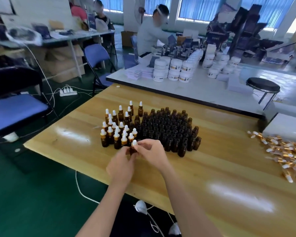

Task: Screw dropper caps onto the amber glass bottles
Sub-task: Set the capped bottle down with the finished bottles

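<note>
My left hand (121, 164) grips a small amber glass bottle (132, 150) just above the wooden table (212, 165). My right hand (152, 153) pinches the white-bulbed dropper cap (134, 143) sitting on that bottle's neck. Right behind my hands stand several capped amber bottles (116, 132) on the left. A dense block of uncapped amber bottles (169, 130) stands beside them on the right. A loose heap of gold-and-white dropper caps (285, 153) lies at the table's right edge.
A white table (203, 89) with stacked white jars (174, 69) adjoins the far side, where a person in a pale top (149, 33) works. Blue folding chairs (15, 106) and a power strip (67, 92) with cables are on the green floor to the left. A black stool (262, 86) stands far right.
</note>
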